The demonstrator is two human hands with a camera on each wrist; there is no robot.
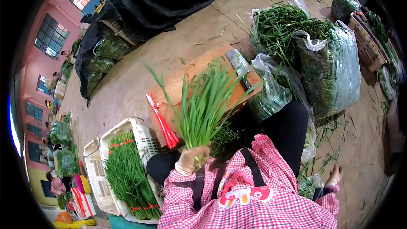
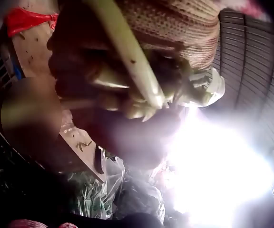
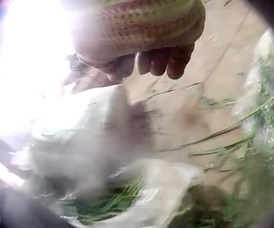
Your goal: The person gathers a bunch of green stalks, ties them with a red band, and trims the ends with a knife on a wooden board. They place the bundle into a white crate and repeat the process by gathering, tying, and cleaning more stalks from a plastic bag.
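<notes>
My left hand [image 1: 191,161], in a knitted glove with bare fingertips, grips a loose bunch of garlic chives [image 1: 205,106] by its pale stem ends. The leaves fan up and away over a wooden board [image 1: 201,61]. Cut stem ends [image 2: 144,85] poke out of the grip in the left wrist view. On the board lie a bundle of red and white ties [image 1: 163,123] and a cleaver [image 1: 238,62] with a black handle. My right hand [image 1: 334,176] hangs low at my right side, its fingers [image 3: 175,61] loosely curled and holding nothing.
A white plastic basket [image 1: 149,144] at my left holds red-tied bundles of chives [image 1: 129,174]. Large clear bags of greens [image 1: 333,76] stand at the right. Loose leaves litter the concrete floor [image 1: 352,144]. A black sheet [image 1: 148,8] covers stacked goods at the far left.
</notes>
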